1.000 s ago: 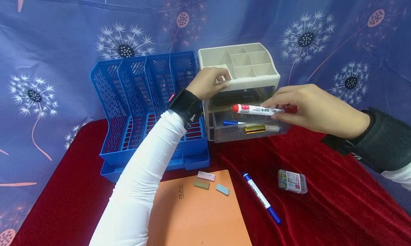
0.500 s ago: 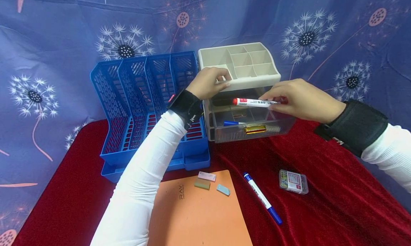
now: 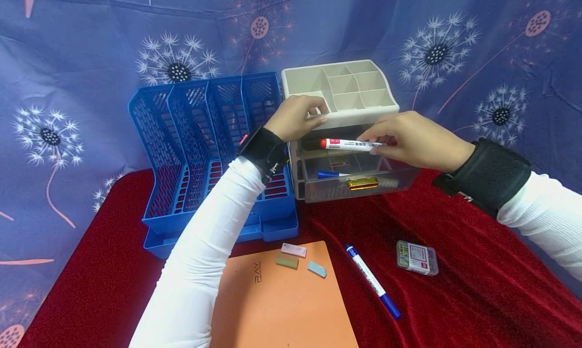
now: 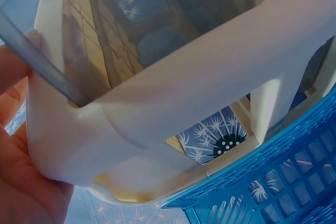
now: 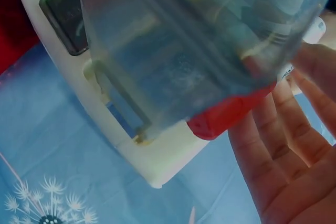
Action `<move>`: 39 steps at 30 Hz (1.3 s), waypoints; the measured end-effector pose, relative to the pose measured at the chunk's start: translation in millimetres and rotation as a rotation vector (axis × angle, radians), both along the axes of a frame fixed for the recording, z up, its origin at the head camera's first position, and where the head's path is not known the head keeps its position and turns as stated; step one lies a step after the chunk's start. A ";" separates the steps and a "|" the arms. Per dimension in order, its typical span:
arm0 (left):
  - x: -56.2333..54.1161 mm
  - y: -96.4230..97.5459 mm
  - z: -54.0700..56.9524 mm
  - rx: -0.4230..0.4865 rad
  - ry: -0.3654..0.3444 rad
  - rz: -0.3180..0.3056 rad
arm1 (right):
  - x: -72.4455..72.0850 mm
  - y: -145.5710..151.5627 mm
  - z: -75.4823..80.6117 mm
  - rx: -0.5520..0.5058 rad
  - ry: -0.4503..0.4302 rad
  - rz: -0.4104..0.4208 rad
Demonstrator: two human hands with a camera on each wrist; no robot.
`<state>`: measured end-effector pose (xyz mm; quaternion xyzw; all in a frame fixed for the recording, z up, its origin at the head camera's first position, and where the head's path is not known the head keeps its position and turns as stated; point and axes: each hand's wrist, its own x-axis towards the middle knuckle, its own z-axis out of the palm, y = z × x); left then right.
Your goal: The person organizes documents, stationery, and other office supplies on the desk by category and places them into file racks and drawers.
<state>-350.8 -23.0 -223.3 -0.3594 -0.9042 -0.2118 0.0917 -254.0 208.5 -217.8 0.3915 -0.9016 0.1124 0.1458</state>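
Observation:
My left hand [image 3: 297, 116] grips the front edge of a white desk organizer [image 3: 364, 114], thumb and fingers on its rim; the left wrist view has this hand [image 4: 26, 177] at the organizer's corner. Below the rim, a clear drawer [image 3: 327, 191] with a gold handle [image 3: 362, 183] is pulled out. A blue-capped marker [image 3: 329, 175] lies inside. Above the drawer my right hand [image 3: 409, 138] pinches a red-capped whiteboard marker [image 3: 347, 145], held nearly level with its cap to the left. In the right wrist view, the drawer wall partly hides this red marker [image 5: 215, 120].
A blue file rack [image 3: 218, 206] stands left of the organizer. In front lie an orange folder [image 3: 282, 312] bearing several small erasers [image 3: 287, 260], a blue marker [image 3: 373, 281] and a small clear box of clips [image 3: 416, 257]. Red cloth [image 3: 454, 307] covers the table.
My right hand has moved left and slightly up with the red-capped marker, farther over the drawer. The left hand keeps its place on the organizer.

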 end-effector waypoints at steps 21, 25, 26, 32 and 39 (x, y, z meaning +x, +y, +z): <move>3.5 -0.3 0.4 -0.001 -0.005 0.000 | -9.4 -3.6 -18.8 0.049 -0.162 0.020; 3.0 -0.9 -0.5 -0.002 -0.006 0.001 | -12.1 -5.3 -20.0 0.076 -0.184 0.009; 2.6 -1.1 -0.8 -0.004 -0.005 0.001 | -13.1 -5.8 -20.4 0.084 -0.187 0.011; 1.8 -1.9 -1.7 -0.003 -0.001 0.003 | -18.0 -9.3 -21.3 0.111 -0.220 0.025; 1.5 -1.9 -1.0 -0.010 0.012 -0.007 | -20.8 -10.9 -21.5 0.146 -0.259 0.030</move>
